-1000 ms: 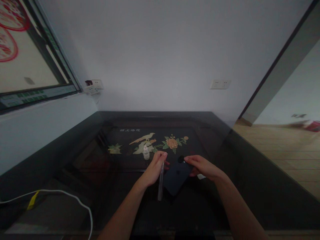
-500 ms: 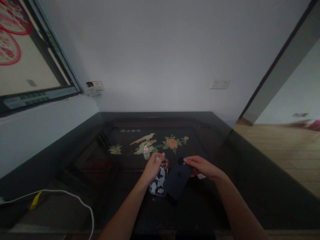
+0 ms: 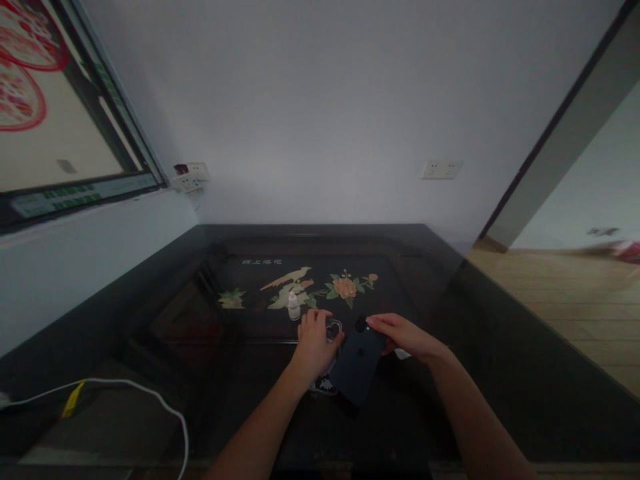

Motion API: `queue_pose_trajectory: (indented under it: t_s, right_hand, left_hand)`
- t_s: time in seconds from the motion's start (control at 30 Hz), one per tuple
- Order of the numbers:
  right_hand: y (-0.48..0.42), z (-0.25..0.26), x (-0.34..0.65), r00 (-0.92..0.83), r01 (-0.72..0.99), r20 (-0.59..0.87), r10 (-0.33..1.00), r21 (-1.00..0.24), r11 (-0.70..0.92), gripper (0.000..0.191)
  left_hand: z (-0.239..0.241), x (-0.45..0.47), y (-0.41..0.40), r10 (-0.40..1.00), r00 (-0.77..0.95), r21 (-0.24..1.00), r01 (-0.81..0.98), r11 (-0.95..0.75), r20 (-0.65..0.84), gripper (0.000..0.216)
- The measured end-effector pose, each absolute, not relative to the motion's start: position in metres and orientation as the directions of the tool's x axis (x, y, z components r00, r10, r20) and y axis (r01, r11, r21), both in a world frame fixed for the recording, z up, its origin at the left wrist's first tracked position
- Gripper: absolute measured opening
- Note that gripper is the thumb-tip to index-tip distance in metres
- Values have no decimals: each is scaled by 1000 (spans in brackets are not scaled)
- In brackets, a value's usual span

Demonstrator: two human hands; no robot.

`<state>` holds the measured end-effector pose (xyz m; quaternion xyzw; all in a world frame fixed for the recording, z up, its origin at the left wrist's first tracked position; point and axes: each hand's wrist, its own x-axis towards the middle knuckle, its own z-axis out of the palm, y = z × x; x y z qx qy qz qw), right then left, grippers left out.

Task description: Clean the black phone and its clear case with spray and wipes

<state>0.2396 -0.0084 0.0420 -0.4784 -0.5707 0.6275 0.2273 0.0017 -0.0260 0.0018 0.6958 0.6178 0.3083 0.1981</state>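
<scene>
A dark phone (image 3: 357, 363) lies back-up on the black glass table (image 3: 450, 373), tilted, its camera end far from me. My right hand (image 3: 406, 336) pinches that far end between thumb and fingers. A patterned black-and-white phone case (image 3: 326, 381) lies just left of the phone, mostly under my left hand (image 3: 315, 341). That hand rests flat on top of the case with the fingers curled over its far edge by the camera cutout.
A small white dropper bottle (image 3: 293, 306) stands just beyond my left hand. Under the glass is a bird-and-flower inlay (image 3: 320, 287). A white cable (image 3: 150, 400) with a yellow tag lies at the near left. Wall sockets (image 3: 441, 169) sit behind the table.
My left hand held the case up on edge, then turned it and laid it flat on the table beside the phone. My right hand and the phone barely moved.
</scene>
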Motion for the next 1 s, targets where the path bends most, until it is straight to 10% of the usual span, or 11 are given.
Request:
queue_pose_trajectory:
  t_s: [0.43,0.67,1.0]
  right_hand:
    - [-8,38,230,-374,147,-292,880,-956,-255,46]
    - [-6,38,230,-324,111,-271,907,-963,-248,43]
    - [-14,56,244,-596,-51,-222,772,-949,-312,48]
  left_hand:
    - [43,11,-46,952,178,920,264,-289,248,41]
    - [39,13,-55,881,365,829,355,-431,301,109]
    - [42,12,-54,920,300,891,301,-341,251,97]
